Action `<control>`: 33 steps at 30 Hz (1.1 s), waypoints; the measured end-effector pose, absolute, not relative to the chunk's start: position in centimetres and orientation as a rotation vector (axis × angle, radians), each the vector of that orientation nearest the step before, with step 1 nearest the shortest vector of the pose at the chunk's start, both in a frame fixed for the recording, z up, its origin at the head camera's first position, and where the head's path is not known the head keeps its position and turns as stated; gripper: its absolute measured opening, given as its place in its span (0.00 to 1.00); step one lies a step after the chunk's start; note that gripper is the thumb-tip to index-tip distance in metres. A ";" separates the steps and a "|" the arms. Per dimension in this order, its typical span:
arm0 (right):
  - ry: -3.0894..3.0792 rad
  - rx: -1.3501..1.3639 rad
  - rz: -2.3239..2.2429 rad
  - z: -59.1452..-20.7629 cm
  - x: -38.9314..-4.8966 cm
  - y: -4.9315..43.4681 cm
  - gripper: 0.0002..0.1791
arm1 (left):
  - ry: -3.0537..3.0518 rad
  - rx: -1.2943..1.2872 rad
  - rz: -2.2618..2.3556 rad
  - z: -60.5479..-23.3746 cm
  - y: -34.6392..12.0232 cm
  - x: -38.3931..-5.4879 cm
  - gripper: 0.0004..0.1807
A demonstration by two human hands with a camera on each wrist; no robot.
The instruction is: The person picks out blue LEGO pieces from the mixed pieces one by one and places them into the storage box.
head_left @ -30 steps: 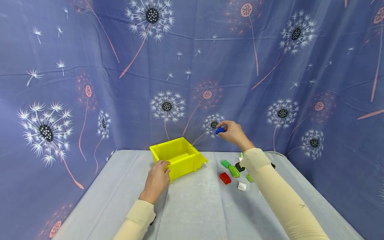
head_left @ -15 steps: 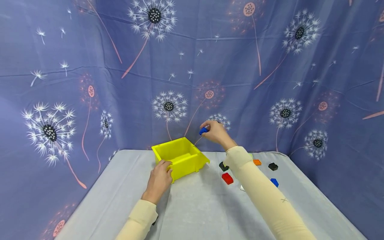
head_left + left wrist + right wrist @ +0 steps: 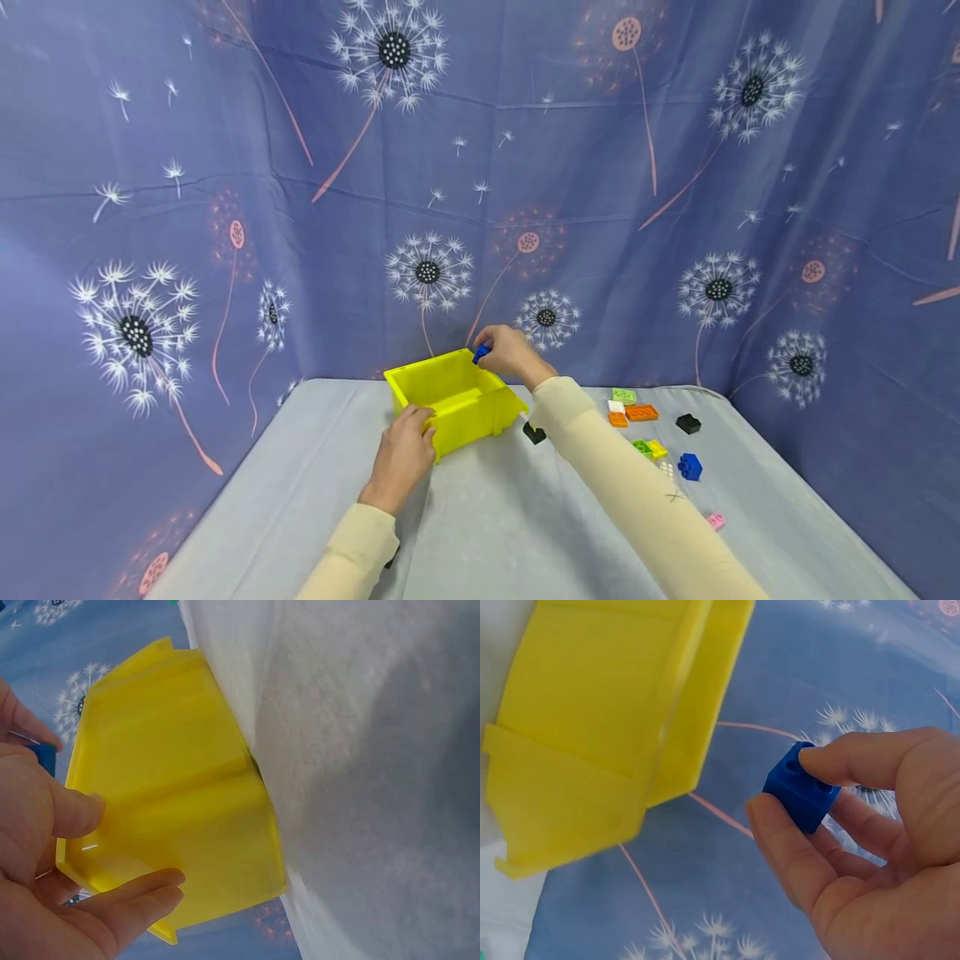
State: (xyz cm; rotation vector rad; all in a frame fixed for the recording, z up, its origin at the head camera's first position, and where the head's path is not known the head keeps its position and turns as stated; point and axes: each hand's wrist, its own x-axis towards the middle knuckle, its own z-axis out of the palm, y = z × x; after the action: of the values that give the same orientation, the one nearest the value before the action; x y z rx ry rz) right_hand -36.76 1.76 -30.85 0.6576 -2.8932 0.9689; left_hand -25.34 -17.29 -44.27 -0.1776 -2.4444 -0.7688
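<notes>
My right hand pinches a small blue toy brick between thumb and fingertips, just above the right rear rim of a yellow plastic bin. Round studs show on the brick in the right wrist view. My left hand grips the bin's near left corner, with the thumb against its outer wall. The bin stands upright at the table's back. Part of its bare floor shows in the head view; the rest is hidden behind the near wall.
Several loose bricks lie on the right of the table, among them orange, blue, black and pink ones. A black piece lies beside the bin. My right forearm covers part of that area. A patterned curtain hangs behind.
My right hand has carried the blue brick leftward, then down to the bin's rim. My left hand keeps its grip on the bin. The view has shifted slightly.
</notes>
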 end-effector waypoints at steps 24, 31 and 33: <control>-3.105 0.774 0.674 -32.7 -36.8 -2.4 0.16 | -2.427 -0.165 -0.743 -44.3 -17.1 -25.5 0.13; -3.116 0.771 0.645 -33.1 -36.9 -2.4 0.15 | -2.431 -0.168 -0.747 -44.5 -17.2 -25.5 0.13; -3.113 0.781 0.651 -33.2 -36.9 -2.4 0.15 | -2.437 -0.165 -0.749 -44.5 -17.2 -25.5 0.13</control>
State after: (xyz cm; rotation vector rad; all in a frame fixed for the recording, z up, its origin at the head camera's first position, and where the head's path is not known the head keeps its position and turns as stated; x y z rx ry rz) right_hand -36.89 -2.42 -33.17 0.7807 -3.1130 0.6508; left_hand -25.53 -17.20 -44.49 -0.1648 -2.4369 -0.7485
